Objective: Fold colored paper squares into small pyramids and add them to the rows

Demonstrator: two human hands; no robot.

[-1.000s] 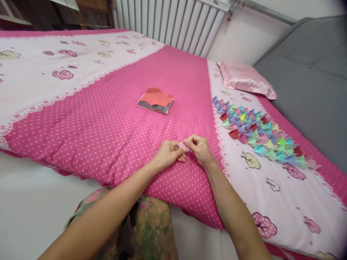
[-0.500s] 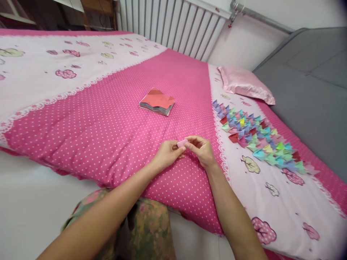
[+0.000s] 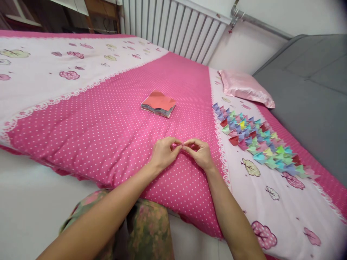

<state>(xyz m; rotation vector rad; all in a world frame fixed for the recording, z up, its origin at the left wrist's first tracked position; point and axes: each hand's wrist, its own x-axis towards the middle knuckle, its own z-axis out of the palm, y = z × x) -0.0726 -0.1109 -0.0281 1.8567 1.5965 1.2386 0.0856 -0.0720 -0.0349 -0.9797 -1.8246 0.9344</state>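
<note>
Broadly, we see a puckered, white-dotted pink bedcover [image 3: 108, 126] filling mid-frame, with a lace-edged pale border. Right of centre, pointed folded-paper shapes [image 3: 253, 142] stand in crowded rows; just above centre lies a squarish stack of paper [image 3: 158, 102], its red top sheet creased. Below it, our left hand [image 3: 163, 153] and right hand [image 3: 201, 155] pinch, thumbs against forefingers, around a small pink piece [image 3: 182, 145], which sits between the two grips, mostly hidden by fingertips.

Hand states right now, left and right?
Left hand: pinched closed, holding a small pink paper, mostly hidden.
Right hand: pinched closed on the same pink paper.
</note>
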